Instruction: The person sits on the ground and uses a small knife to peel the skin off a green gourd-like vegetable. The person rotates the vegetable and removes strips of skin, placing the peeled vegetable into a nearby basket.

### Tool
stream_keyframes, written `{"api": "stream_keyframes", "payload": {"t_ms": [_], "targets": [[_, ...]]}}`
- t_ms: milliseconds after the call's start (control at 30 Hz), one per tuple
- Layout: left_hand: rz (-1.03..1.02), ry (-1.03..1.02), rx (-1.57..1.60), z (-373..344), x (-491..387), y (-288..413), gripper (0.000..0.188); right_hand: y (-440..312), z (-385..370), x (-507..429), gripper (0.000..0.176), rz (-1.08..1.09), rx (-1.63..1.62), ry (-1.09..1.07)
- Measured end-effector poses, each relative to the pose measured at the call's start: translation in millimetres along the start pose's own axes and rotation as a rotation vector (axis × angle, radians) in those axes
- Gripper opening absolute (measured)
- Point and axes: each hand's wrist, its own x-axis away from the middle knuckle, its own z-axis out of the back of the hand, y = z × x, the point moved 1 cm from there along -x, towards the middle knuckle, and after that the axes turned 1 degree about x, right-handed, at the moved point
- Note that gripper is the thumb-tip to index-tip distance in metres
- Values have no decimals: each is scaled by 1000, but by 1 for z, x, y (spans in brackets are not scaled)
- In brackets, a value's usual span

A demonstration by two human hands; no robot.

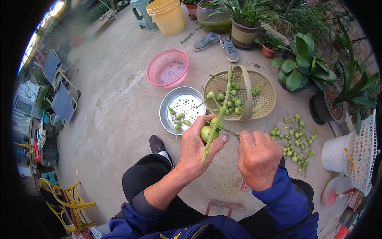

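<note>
My left hand holds a small green bottle gourd on a long, thick green stem. The stem crosses the palm and points up over the basket. In my right hand is a thin metal blade, probably a knife, whose handle the fingers hide. Its tip lies across the stem, at the gourd. Beyond my hands, a woven basket with an arched handle holds several small gourds. Left of it, a perforated metal pan contains a sprig of tiny gourds.
Loose gourds on vines lie on the concrete at right. Red-handled scissors rest below my right hand. A pink basin with water, grey shoes, a yellow bucket and potted plants stand farther off. A white bucket is at right.
</note>
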Motion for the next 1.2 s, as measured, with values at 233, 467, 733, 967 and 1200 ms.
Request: {"api": "stream_keyframes", "payload": {"t_ms": [233, 467, 733, 967, 1200], "targets": [[66, -30, 102, 0, 3, -3, 49, 1, -8, 0, 21, 15, 84, 10], [-57, -13, 107, -1, 3, -13, 56, -9, -4, 2, 14, -77, -200, -118], [54, -112, 329, 1, 4, -15, 70, 15, 5, -16, 19, -299, -675, -444], [36, -83, 328, 0, 5, -17, 76, 16, 20, -18, 18, -210, -601, -418], [169, -101, 735, 3, 1, -10, 79, 10, 26, -10, 18, -205, -493, -227]]}}
